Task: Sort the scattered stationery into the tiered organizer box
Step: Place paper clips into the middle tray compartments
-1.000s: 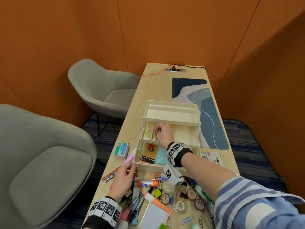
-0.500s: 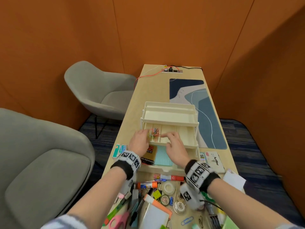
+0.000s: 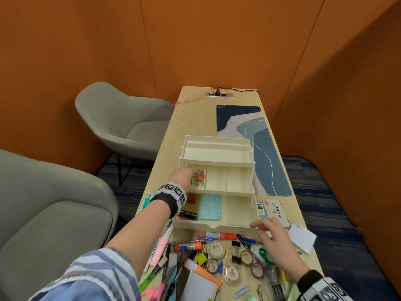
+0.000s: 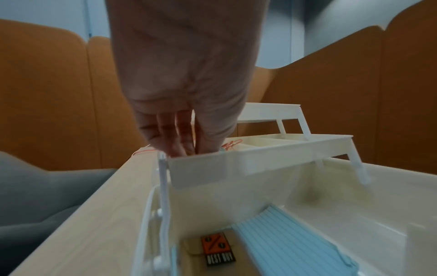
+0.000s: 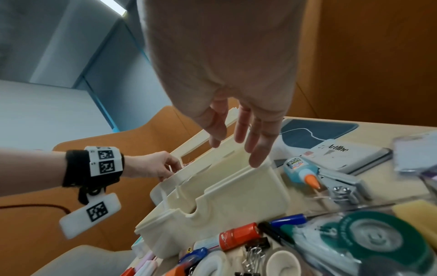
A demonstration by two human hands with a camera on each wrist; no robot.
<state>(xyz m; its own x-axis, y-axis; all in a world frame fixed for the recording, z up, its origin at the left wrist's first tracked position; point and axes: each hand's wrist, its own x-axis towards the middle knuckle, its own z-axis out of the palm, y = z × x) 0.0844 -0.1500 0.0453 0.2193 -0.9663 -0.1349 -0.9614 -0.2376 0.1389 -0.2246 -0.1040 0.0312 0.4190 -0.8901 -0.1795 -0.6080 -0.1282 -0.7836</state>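
Note:
The cream tiered organizer (image 3: pixel 227 192) stands mid-table, its tiers stepped open. A heap of coloured paper clips (image 3: pixel 199 178) lies in the middle tier's left compartment. My left hand (image 3: pixel 182 174) reaches into that compartment beside the clips; in the left wrist view its fingers (image 4: pixel 177 134) point down together and their tips are hidden behind the tier wall (image 4: pixel 236 164). A coin envelope pack (image 3: pixel 189 206) and blue index cards (image 3: pixel 210 206) lie in the bottom tier. My right hand (image 3: pixel 260 231) hovers at the organizer's front right corner, fingers relaxed and holding nothing, above the scattered stationery.
Near me lie a glue stick (image 3: pixel 188 246), red-capped marker (image 3: pixel 225 236), tape rolls (image 3: pixel 217 251), binder clips (image 3: pixel 235 244), a green tape dispenser (image 3: pixel 265 254) and pink scissors (image 3: pixel 156 292). An Artline box (image 3: pixel 275 211) and desk mat (image 3: pixel 260 148) sit right; grey chairs (image 3: pixel 121 122) left.
My right hand has pulled back from the middle tier to the organizer's front right corner. My left hand rose from the table to the clip compartment and stays there.

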